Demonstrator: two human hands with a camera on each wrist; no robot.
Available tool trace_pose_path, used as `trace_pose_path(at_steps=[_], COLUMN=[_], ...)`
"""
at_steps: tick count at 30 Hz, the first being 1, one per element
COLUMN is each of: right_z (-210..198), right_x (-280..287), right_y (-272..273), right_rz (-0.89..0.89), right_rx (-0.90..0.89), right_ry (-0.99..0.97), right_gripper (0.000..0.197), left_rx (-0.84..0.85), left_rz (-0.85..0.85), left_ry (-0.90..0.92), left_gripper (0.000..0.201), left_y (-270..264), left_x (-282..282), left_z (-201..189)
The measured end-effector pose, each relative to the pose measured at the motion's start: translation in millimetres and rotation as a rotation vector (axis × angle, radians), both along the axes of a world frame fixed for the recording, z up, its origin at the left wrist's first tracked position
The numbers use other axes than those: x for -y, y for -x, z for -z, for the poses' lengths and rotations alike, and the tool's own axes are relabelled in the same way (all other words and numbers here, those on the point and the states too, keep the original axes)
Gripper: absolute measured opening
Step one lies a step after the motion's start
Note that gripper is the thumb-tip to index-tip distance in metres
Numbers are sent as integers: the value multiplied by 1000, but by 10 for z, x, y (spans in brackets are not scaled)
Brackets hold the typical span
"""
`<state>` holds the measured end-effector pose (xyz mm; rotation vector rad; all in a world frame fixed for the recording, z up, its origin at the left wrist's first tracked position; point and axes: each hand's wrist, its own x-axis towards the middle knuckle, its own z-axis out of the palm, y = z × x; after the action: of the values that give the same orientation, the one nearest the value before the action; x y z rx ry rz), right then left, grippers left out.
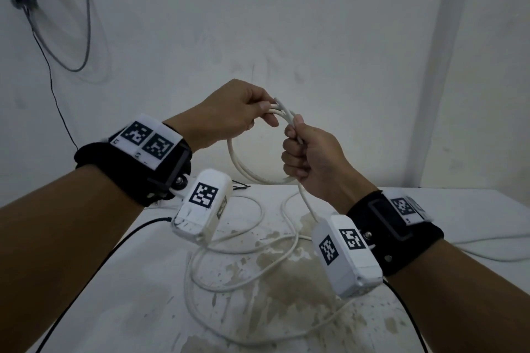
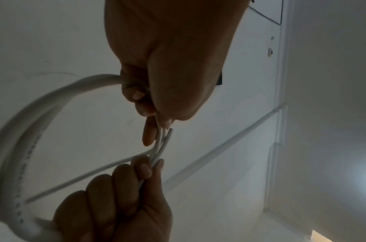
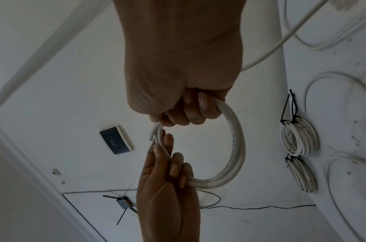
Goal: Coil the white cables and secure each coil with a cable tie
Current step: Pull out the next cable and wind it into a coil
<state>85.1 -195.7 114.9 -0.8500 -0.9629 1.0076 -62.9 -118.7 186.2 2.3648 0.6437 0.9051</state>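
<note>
A white cable coil (image 1: 241, 162) of a few loops hangs in the air above the table. My left hand (image 1: 265, 114) pinches the top of the coil, where a cut cable end (image 1: 277, 101) sticks out. My right hand (image 1: 292, 152) is fisted round the coil's right side. The free cable (image 1: 307, 203) drops from under the right fist to loose loops (image 1: 243, 249) on the table. In the left wrist view the left hand (image 2: 157, 117) holds the strands above the right hand (image 2: 149, 168). The right wrist view shows the coil (image 3: 239, 147) between both hands.
The white table (image 1: 137, 289) has brown stains at its middle. Black cable ties (image 1: 241, 186) lie at its far edge. Two tied coils (image 3: 300, 139) (image 3: 302, 175) lie on the table. A black cord (image 1: 120, 241) crosses the left side. Wires hang on the wall (image 1: 83, 37).
</note>
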Motion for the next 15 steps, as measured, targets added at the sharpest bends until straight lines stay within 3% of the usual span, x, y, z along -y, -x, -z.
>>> trace_pose_path(at_steps=[4, 9, 12, 14, 15], right_z=[-19, -77, -101, -70, -73], right_x=[11, 31, 44, 2, -15], right_y=[31, 108, 64, -82, -140], right_rz=[37, 116, 483, 904, 992], right_rx=[120, 235, 385, 587, 691], right_ry=[-21, -36, -16, -61, -107], right_gripper=[38, 41, 46, 37, 29], left_rx=[-84, 87, 199, 211, 208], left_rz=[-6, -80, -101, -102, -101], left_ry=[-71, -84, 4, 27, 26], left_gripper=[34, 43, 35, 32, 32], left_y=[-28, -124, -139, -139, -135], left_x=[83, 82, 47, 37, 32], left_z=[10, 115, 148, 144, 137])
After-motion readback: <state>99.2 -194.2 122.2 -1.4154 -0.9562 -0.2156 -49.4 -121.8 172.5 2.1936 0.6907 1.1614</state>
